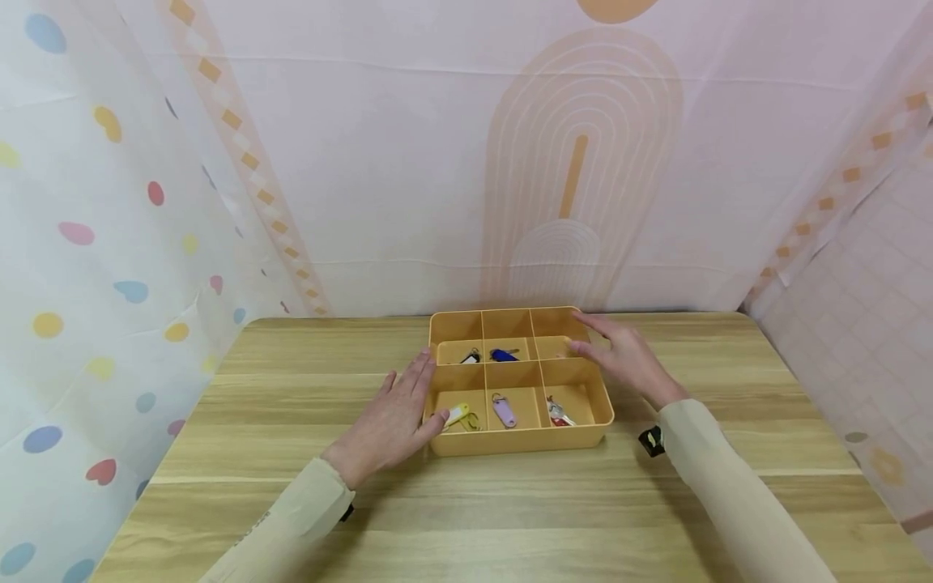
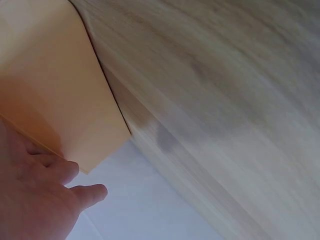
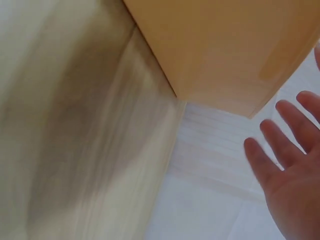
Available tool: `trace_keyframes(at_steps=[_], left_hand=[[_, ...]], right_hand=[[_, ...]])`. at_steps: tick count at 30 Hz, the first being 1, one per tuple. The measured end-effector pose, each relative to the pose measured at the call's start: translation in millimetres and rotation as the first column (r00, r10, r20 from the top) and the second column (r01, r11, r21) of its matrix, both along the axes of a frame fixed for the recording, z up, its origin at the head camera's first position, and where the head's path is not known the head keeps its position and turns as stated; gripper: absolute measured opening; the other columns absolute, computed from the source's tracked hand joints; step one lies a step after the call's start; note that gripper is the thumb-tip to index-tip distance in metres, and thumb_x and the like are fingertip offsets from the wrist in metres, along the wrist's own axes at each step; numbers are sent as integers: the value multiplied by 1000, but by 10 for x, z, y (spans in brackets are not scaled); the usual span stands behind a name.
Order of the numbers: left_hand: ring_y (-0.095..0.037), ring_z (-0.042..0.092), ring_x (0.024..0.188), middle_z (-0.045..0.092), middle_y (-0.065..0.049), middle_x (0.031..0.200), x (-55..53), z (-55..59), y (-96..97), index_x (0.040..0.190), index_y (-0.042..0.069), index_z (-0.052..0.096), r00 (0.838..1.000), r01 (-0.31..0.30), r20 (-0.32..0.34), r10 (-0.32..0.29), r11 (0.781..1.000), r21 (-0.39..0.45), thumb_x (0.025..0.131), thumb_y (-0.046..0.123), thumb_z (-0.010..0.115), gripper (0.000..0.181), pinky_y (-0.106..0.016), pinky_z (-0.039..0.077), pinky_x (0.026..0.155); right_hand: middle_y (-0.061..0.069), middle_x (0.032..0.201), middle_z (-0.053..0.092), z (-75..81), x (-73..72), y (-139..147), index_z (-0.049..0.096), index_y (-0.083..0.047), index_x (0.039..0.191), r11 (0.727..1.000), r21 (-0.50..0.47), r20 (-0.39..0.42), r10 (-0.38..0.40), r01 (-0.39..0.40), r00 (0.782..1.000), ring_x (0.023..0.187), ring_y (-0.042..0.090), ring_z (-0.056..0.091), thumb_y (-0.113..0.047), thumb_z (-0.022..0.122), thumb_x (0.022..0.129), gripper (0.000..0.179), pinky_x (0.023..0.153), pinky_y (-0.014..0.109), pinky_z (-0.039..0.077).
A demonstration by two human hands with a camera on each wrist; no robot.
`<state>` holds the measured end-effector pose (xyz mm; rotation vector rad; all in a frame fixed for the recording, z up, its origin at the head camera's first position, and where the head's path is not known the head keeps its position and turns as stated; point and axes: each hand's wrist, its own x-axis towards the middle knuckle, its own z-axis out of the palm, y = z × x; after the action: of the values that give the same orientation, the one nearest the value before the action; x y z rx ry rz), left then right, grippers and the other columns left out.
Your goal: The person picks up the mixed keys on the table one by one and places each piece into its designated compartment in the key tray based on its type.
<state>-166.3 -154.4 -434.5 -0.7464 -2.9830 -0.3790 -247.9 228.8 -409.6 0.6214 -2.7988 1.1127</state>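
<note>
A yellow-orange organizer tray (image 1: 517, 441) with several compartments stands at the table's back edge. My left hand (image 1: 389, 417) lies along its left rim, fingers extended and thumb near the front left corner. My right hand (image 1: 628, 356) is at the right side, its fingers spread and straight near the back right corner. In the front row lie a yellow key tag (image 1: 457, 414), a lilac key tag (image 1: 504, 411) and keys with a red tag (image 1: 559, 413). Behind the divider are a dark key tag (image 1: 472, 356) and a blue key tag (image 1: 503, 355). The back right compartment's contents are mostly hidden.
The wood-grain table (image 1: 503, 518) extends in front of the tray and to both sides. A patterned cloth (image 1: 408, 178) hangs just behind the tray, with a dotted cloth (image 1: 109, 259) at the left and another hanging (image 1: 867, 291) at the right.
</note>
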Motion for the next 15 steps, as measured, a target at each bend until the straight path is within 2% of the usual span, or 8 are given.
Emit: trace_keyframes(at_steps=[3, 8, 15], left_hand=[[-32, 12, 158, 9, -18, 172, -11, -2, -18, 163, -4, 12, 1000, -6, 17, 5, 1000, 22, 107, 51, 47, 86, -63, 20, 122], [-34, 10, 158, 6, -16, 173, -19, 0, -68, 164, -2, 9, 999, -12, 34, 10, 998, 64, 106, 52, 49, 89, -63, 18, 122], [-33, 4, 159, 1, -15, 173, 19, 32, -161, 165, 2, 3, 998, -41, 45, 35, 990, 132, 107, 56, 43, 89, -62, 11, 124]], right_hand=[[12, 163, 39, -8, 66, 39, 41, -13, 159, 1000, -12, 25, 6, -5, 1000, 149, 40, 35, -43, 63, 103, 67, 120, 61, 27], [10, 166, 35, -17, 183, 86, 38, -13, 161, 1000, -19, 9, 16, -16, 1000, 152, 37, 32, -48, 57, 105, 69, 122, 60, 24], [12, 167, 32, 17, 423, 131, 37, -13, 161, 999, -54, -12, 8, -8, 1000, 153, 38, 28, -42, 53, 108, 64, 122, 61, 23]])
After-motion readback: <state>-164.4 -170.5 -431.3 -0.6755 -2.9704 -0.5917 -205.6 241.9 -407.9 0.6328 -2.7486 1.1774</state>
